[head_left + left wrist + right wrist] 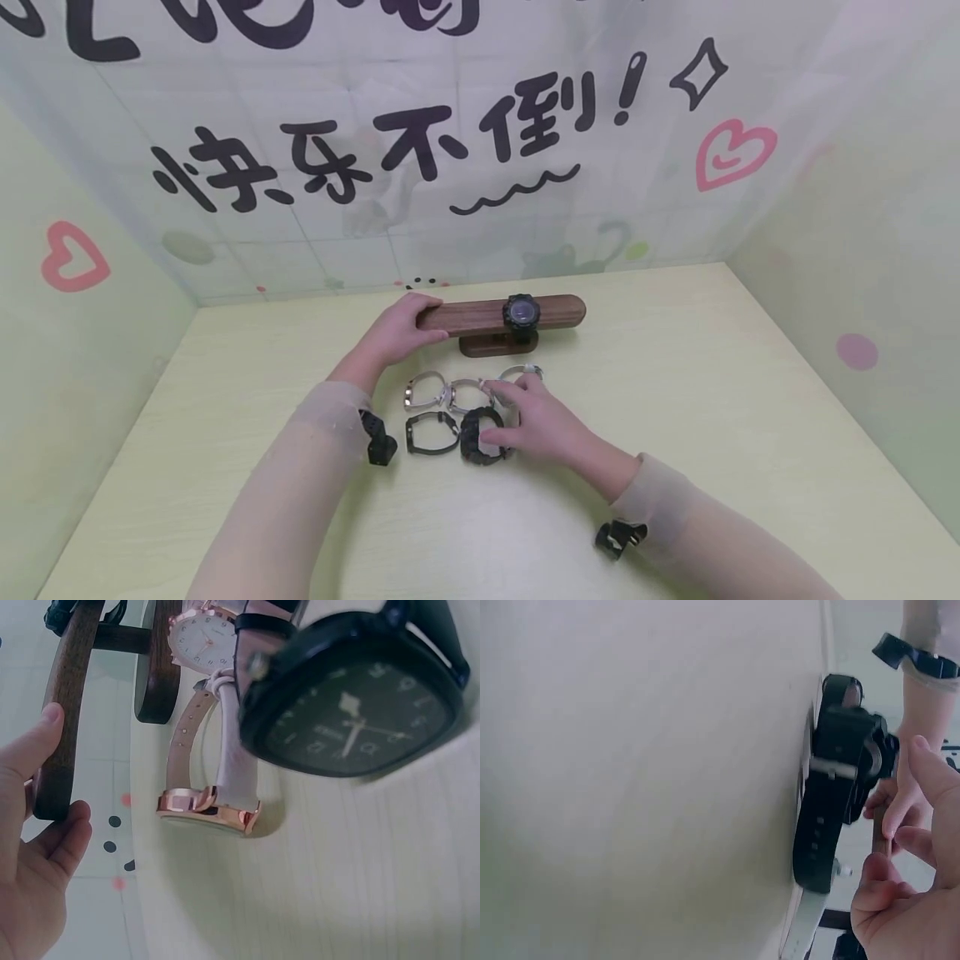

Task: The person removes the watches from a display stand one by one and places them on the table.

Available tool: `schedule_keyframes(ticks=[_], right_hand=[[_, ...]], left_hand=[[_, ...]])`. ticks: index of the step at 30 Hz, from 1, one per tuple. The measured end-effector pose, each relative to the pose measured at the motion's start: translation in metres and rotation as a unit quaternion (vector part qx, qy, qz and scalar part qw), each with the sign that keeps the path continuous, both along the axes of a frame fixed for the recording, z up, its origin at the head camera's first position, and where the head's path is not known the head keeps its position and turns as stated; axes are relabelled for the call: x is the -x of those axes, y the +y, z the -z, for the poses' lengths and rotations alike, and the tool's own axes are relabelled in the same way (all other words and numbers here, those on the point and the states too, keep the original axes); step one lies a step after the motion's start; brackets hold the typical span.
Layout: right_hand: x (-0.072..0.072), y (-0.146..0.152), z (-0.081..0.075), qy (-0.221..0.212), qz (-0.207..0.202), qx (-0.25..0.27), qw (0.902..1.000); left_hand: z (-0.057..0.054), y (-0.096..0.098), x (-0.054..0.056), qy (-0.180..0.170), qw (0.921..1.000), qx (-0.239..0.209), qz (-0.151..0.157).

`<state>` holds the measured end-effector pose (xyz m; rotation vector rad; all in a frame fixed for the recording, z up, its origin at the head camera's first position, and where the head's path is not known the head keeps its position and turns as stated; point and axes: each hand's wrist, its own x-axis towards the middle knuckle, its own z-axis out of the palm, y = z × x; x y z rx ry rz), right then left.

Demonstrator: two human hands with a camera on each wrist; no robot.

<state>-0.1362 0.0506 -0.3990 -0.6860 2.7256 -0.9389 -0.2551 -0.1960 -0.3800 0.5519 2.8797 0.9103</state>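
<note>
My left hand grips the left end of a dark wooden watch stand, thumb on the near side and fingers behind. Strapped round the stand's bar is a black digital watch. My right hand is over the right side of the watches in front of the stand, thumb and fingers apart, right at a chunky black watch; the right wrist view shows nothing between the fingers. Left of that watch lies a black-strapped watch with a dark dial. Behind it is a rose-gold watch with a pale pink strap.
Another pale-strapped watch lies in the middle of the back row. A silvery watch at the right is partly hidden by my right hand. The light wooden table meets a printed back wall close behind the stand.
</note>
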Motion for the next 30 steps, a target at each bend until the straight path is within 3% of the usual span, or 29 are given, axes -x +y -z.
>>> schedule_keyframes(ticks=[15, 30], right_hand=[[0.025, 0.025, 0.002, 0.027, 0.078, 0.025, 0.9962], [0.054, 0.048, -0.005, 0.06, 0.096, 0.041, 0.9927]], left_hand=[[-0.003, -0.002, -0.001, -0.005, 0.9999, 0.015, 0.007], [-0.004, -0.001, 0.002, -0.012, 0.9998, 0.018, 0.005]])
